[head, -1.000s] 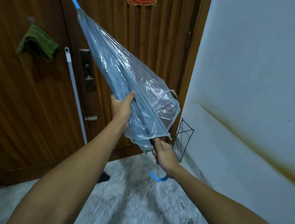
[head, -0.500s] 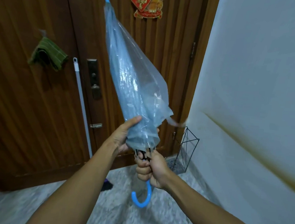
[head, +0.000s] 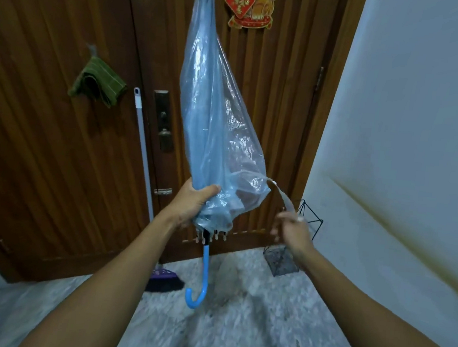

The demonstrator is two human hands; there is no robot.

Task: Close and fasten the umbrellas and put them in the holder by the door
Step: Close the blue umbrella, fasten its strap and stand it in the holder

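translucent blue umbrella (head: 213,122), green striped cloth (head: 98,83), brown door (head: 46,129)

The umbrella (head: 213,122) canopy is glossy, crinkled clear plastic with a smooth blue plastic handle. Behind it the door (head: 45,143) is ribbed, varnished wood. Right of the door stands a black wire holder (head: 305,221) on speckled stone floor (head: 236,326).

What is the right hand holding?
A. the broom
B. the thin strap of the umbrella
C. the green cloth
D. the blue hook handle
B: the right hand pinches the end of the strap that hangs off the umbrella, while the left hand grips the folds.
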